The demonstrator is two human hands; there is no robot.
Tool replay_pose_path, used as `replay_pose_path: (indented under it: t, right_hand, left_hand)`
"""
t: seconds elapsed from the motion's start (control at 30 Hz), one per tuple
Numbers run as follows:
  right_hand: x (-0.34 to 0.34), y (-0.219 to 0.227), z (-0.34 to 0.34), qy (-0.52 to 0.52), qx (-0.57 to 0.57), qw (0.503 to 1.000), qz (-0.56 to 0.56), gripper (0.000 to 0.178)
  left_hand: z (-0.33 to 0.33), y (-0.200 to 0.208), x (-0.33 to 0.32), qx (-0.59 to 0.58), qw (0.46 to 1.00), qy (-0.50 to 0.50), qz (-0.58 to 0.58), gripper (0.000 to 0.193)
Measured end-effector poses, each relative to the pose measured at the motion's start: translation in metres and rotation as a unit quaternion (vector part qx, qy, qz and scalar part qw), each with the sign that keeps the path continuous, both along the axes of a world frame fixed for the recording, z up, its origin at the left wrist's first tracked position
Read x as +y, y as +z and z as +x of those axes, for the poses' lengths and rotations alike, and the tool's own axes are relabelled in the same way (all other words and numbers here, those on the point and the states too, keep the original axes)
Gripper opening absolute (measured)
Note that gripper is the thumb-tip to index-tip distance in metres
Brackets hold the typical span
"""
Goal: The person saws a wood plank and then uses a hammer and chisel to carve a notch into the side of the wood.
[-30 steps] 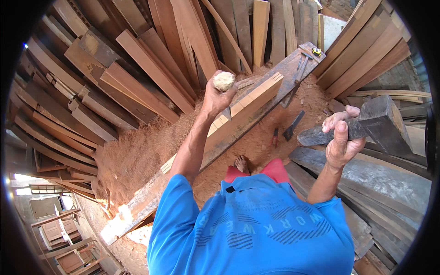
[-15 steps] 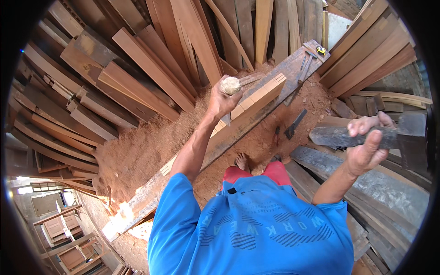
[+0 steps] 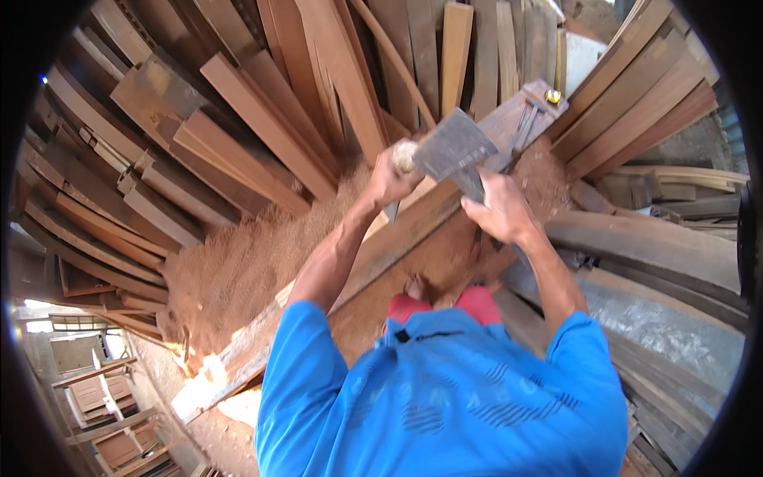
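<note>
My left hand (image 3: 387,181) is wrapped round the handle of a chisel (image 3: 404,157), held upright over a long timber beam (image 3: 389,240). The handle's pale, battered top sticks out above the fist, and a bit of blade shows below it; the cutting tip is hidden. My right hand (image 3: 504,208) grips the short handle of a mallet (image 3: 456,145). Its broad, dark block head is right beside the chisel's top; whether they touch I cannot tell. The beam lies on a worn bench plank (image 3: 238,358) running diagonally from lower left to upper right.
A yellow tape measure (image 3: 552,97) and slim hand tools (image 3: 524,127) lie at the bench's far end. Reddish sawdust (image 3: 230,266) covers the ground beyond it. Upright boards (image 3: 254,127) crowd the far side and left; more planks (image 3: 652,246) are stacked close on my right.
My right hand has swung the mallet from far right in to the chisel's top. The left hand keeps its grip on the chisel, nearly in place.
</note>
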State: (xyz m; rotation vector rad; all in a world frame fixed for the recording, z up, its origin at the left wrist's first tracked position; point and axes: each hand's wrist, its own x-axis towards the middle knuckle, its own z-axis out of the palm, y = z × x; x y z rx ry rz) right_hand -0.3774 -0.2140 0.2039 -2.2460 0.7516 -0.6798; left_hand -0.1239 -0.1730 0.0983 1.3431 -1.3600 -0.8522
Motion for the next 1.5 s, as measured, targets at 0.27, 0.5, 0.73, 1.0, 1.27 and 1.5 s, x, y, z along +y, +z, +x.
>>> replay_pose_path:
  t: [0.27,0.5,0.73,1.0,1.27,1.5]
  right_hand:
    - [-0.066,0.166,-0.105,-0.151,-0.464,0.872,-0.05,0.028]
    - [-0.043,0.023,-0.008,-0.19,0.083,0.952,-0.225,0.024]
    - [-0.016,0.051,-0.055,-0.022,-0.133,0.962,0.239,0.029]
    - [-0.137,0.172,-0.1,-0.352,-0.468,0.799,-0.136,0.016]
    - [-0.013,0.008,-0.032,-0.05,0.056,0.965,0.252,0.022]
    - [-0.092,0.173,-0.084,-0.236,-0.436,0.864,-0.083,0.013]
  left_hand:
    - [-0.008,0.014,-0.002,-0.037,0.998,0.004,0.053,0.028]
    - [-0.007,0.008,-0.003,-0.06,0.997,-0.001,0.048,0.028]
    - [0.005,-0.014,-0.009,-0.102,0.993,-0.021,0.051,0.031]
    - [-0.017,-0.001,-0.014,-0.071,0.993,-0.047,0.081,0.032]
    - [0.003,-0.012,0.015,-0.058,0.996,-0.056,0.042,0.03]
    - [0.001,0.008,-0.001,-0.061,0.985,-0.096,0.129,0.033]
